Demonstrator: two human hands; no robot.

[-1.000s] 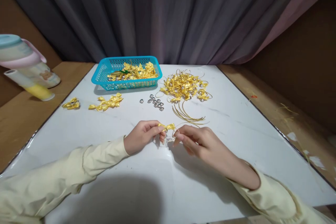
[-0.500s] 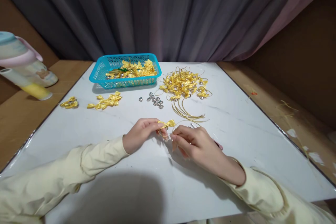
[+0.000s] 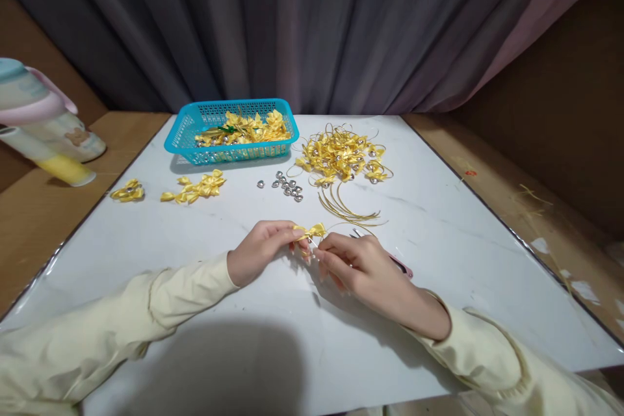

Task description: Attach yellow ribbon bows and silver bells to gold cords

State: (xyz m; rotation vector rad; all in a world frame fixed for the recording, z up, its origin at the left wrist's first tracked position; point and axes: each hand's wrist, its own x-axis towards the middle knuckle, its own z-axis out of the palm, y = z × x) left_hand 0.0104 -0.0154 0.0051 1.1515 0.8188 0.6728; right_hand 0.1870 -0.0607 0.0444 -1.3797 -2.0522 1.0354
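Observation:
My left hand [image 3: 266,248] is closed, pinching a yellow ribbon bow [image 3: 316,230] between thumb and fingers. Beneath the bow hangs a small loop of gold cord [image 3: 305,253]. At the bow's right side, the fingertips of my right hand [image 3: 358,266] are pressed together on a thin pale strand [image 3: 314,243] that runs up to the bow. Whether that strand is the cord's end I cannot tell. Partly hidden under my right hand lies a tool with pink handles [image 3: 407,271], apparently scissors. Just beyond it are several cut gold cords [image 3: 344,208].
A blue basket [image 3: 175,140] of yellow bows stands at the back. To its right is a heap of corded bows [image 3: 341,155]. Silver heart-shaped bells or beads [image 3: 291,188], loose bows [image 3: 197,188] and a small bow bundle [image 3: 128,190] lie nearer. A bottle [image 3: 78,136] stands far left.
My right fingertips have shifted slightly left, closer to the bow, and a pale strand now shows between them and it. My left hand keeps its hold, almost unmoved.

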